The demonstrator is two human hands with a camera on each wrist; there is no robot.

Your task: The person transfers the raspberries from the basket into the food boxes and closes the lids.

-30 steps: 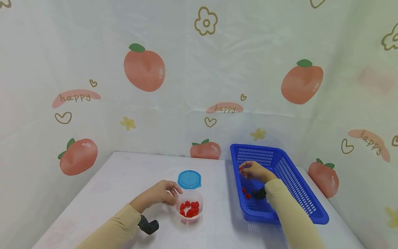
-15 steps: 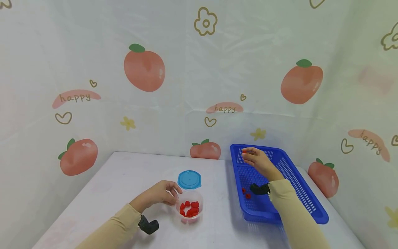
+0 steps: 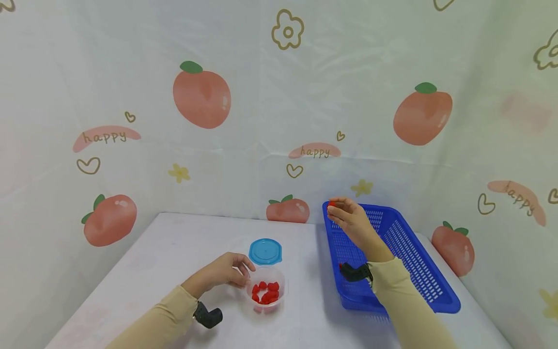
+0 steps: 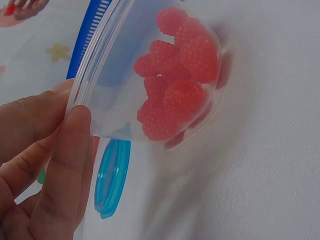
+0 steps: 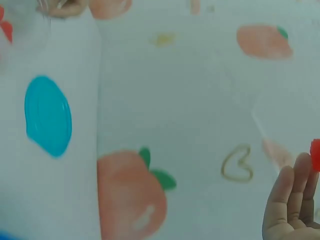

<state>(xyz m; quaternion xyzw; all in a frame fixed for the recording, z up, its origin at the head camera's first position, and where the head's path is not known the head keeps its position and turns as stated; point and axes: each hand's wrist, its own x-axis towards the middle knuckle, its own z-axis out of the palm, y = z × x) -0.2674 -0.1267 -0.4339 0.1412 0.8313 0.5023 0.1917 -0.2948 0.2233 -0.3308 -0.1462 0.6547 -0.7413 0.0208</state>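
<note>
A clear plastic tub with several raspberries in it stands on the table. My left hand pinches the tub's rim between thumb and fingers at its left side. My right hand is raised over the far left part of a blue plastic basket, pinching a single raspberry at its fingertips. In the right wrist view that raspberry is cut off by the frame's edge. Inside the basket a bit of red shows beside the right wrist's camera; the arm hides part of the basket floor.
Just behind the tub, a blue lid lies flat on the white table. The basket stands at the table's right side. A patterned cloth hangs behind and along both sides.
My right hand has risen out of the basket with the raspberry, then shifted a little to the left. My left hand and the tub have stayed where they were.
</note>
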